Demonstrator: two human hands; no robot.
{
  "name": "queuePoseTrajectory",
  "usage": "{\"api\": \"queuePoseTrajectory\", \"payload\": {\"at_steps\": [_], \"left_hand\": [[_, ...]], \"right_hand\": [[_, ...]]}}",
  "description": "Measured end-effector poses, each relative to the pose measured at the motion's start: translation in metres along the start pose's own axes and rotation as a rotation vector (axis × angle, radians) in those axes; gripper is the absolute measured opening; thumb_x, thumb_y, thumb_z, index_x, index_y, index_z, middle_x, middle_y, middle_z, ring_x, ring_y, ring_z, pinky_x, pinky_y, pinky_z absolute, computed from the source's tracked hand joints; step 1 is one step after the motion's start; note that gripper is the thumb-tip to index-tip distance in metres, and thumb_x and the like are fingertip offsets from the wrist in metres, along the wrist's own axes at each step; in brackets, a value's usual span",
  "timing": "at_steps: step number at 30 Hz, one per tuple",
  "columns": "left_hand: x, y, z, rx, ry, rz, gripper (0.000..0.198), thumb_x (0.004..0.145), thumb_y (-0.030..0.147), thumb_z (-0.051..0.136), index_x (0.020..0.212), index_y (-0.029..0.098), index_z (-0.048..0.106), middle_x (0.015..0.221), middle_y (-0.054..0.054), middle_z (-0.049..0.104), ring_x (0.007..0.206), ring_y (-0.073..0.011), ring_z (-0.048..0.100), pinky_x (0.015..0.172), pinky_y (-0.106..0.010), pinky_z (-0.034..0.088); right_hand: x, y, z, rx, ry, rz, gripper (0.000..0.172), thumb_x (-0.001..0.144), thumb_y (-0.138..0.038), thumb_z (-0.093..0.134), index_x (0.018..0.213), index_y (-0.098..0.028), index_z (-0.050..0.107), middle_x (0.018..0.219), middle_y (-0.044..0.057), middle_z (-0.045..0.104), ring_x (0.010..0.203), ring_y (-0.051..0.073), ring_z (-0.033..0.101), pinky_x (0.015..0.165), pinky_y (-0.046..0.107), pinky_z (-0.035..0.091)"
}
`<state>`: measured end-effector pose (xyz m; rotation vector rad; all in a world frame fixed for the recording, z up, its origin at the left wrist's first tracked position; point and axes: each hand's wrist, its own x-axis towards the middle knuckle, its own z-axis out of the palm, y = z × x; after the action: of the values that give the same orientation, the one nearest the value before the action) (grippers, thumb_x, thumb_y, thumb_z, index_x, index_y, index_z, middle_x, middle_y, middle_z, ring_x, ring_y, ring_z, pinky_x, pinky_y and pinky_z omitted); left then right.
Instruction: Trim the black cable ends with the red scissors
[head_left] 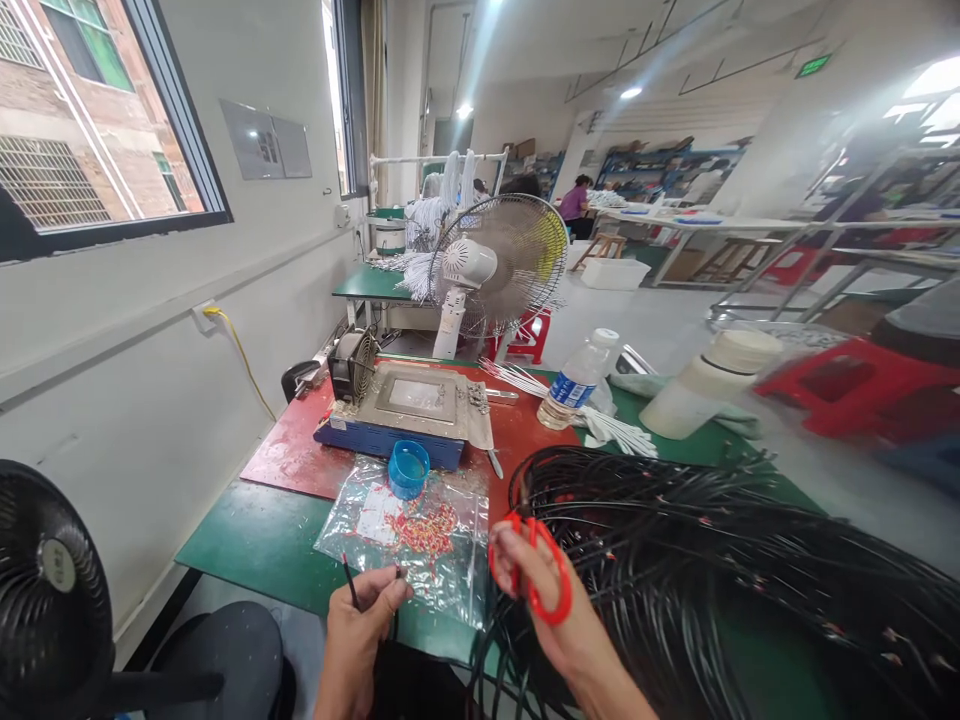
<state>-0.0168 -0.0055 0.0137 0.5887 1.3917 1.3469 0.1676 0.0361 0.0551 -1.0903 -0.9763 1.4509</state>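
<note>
My left hand (356, 630) is closed on a black cable (349, 578), and one end sticks up past the fingers. A small dark tip shows between thumb and forefinger; whether it belongs to the same cable I cannot tell. In my right hand (559, 625) is a pair of scissors with red handles (564, 580), blades pointing away from me. Both hands are above the near table edge. Between and beyond them lies a clear plastic bag (341, 530) strewn with small red and yellow scraps (427, 530). A blue cup (409, 470) stands on its far part.
A thick pile of black cables (675, 540) covers the right side. Behind the bag sits a blue box with a metal top (405, 440), a small square fan (352, 365) beside it. A water bottle (574, 385), a pale flask (705, 385) and a large fan (495, 265) stand farther back.
</note>
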Motion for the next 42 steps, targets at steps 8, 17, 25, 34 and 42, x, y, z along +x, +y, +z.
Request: {"api": "queuePoseTrajectory", "payload": {"at_steps": [8,17,25,34,42], "left_hand": [[-0.008,0.008,0.013,-0.269,-0.028,-0.175,0.035,0.039,0.034,0.088,0.059,0.012,0.069,0.049,0.0,0.062,0.038,-0.002,0.031,0.038,-0.016,0.021],[-0.015,0.012,0.017,-0.322,-0.098,-0.219,0.033,0.044,0.032,0.088,0.058,0.011,0.066,0.044,0.006,0.051,0.038,-0.0001,0.026,0.037,-0.013,0.021],[-0.016,0.01,0.017,-0.275,-0.101,-0.208,0.035,0.046,0.035,0.086,0.06,0.012,0.064,0.044,0.005,0.05,0.038,0.0,0.023,0.039,-0.014,0.019],[0.009,0.001,0.001,-0.197,-0.131,-0.109,0.061,0.053,0.062,0.072,0.094,0.018,0.062,0.067,0.0,0.062,0.03,0.0013,0.028,0.028,-0.013,0.014],[0.021,-0.008,-0.013,-0.215,-0.193,-0.127,0.051,0.057,0.062,0.07,0.084,0.019,0.06,0.044,0.01,0.044,0.029,0.0004,0.019,0.03,-0.012,0.01]], "right_hand": [[-0.046,0.058,0.037,-0.6,-0.269,-0.329,0.022,0.085,-0.032,0.049,0.072,-0.017,0.059,0.068,0.002,0.057,0.063,0.013,0.052,0.059,0.021,0.04],[-0.049,0.064,0.034,-0.666,-0.206,-0.437,0.01,0.079,-0.024,0.055,0.072,-0.017,0.057,0.067,0.001,0.058,0.06,0.012,0.056,0.057,0.019,0.042],[-0.051,0.072,0.027,-0.695,-0.199,-0.353,0.012,0.077,-0.025,0.055,0.07,-0.016,0.057,0.065,0.001,0.056,0.059,0.012,0.053,0.055,0.02,0.038],[-0.031,0.022,-0.01,-0.527,-0.004,-0.193,0.028,0.074,-0.04,0.058,0.059,-0.017,0.055,0.053,-0.002,0.045,0.049,0.011,0.041,0.048,0.022,0.032],[0.0,-0.109,-0.163,-1.135,0.988,-0.132,0.031,0.075,-0.049,0.051,0.071,-0.02,0.06,0.06,0.008,0.056,0.056,0.022,0.052,0.051,0.032,0.031]]}}
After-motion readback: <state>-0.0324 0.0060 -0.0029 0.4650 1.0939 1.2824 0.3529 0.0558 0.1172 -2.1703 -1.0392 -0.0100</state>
